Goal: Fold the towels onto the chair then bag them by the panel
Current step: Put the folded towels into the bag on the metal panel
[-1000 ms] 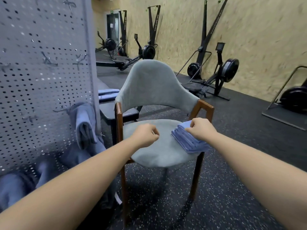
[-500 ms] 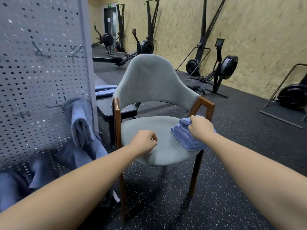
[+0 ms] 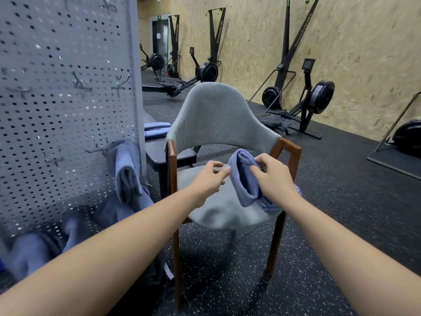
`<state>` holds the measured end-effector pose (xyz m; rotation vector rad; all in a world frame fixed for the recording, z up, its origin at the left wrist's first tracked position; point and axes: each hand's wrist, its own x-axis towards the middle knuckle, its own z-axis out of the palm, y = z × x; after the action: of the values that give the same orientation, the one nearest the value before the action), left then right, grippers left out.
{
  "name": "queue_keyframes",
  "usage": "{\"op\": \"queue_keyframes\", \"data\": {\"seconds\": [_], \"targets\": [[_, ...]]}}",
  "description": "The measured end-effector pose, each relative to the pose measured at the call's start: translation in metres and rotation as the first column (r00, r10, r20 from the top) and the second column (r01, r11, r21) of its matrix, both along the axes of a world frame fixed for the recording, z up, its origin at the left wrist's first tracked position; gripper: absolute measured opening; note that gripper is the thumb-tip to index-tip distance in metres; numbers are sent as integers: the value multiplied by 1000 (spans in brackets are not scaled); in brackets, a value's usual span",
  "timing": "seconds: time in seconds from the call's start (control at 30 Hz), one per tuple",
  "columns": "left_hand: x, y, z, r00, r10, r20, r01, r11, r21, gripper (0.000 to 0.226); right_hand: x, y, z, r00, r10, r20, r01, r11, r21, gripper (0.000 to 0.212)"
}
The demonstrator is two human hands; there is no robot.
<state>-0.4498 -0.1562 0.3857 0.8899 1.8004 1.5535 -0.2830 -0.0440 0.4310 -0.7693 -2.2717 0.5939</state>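
Right hand (image 3: 274, 179) has its grip closed on the folded blue towel (image 3: 243, 179), lifting its near end off the seat of the grey upholstered chair (image 3: 218, 117). Left hand (image 3: 209, 179) hovers just beside that towel, fingers half curled around nothing. Another blue towel (image 3: 126, 169) hangs from a hook on the perforated panel (image 3: 63, 99) at left, more bundled below.

Location: a gym. Indicators: rowers (image 3: 303, 106) and upright ski machines (image 3: 293, 37) ranged along a chipboard wall (image 3: 353, 53); black speckled rubber floor (image 3: 330, 201); grey pegboard panel (image 3: 63, 99) with hooks, a towel (image 3: 126, 169) hung on one.
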Motion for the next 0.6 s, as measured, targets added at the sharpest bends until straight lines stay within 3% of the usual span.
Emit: {"op": "queue_keyframes", "data": {"seconds": [0.27,0.37,0.43,0.5,0.6], "targets": [[-22,-45,17,984,-70,166,86,992,-88,38,-4,-39,1,968,216,-130,-237,955,-177,9],[-33,-69,22,961,-130,244,169,974,-148,56,-6,-51,0,959,238,-154,-266,944,-198,9],[-35,-79,23,989,-80,122,103,977,-189,63,-10,-58,-1,954,249,-164,-280,938,-204,10],[-31,-87,27,996,33,-77,-43,991,-127,54,-15,-65,0,955,250,-160,-280,938,-204,10],[-20,-98,42,987,99,-123,-99,995,12,36,-25,-82,0,950,279,-143,-304,929,-210,11]]}}
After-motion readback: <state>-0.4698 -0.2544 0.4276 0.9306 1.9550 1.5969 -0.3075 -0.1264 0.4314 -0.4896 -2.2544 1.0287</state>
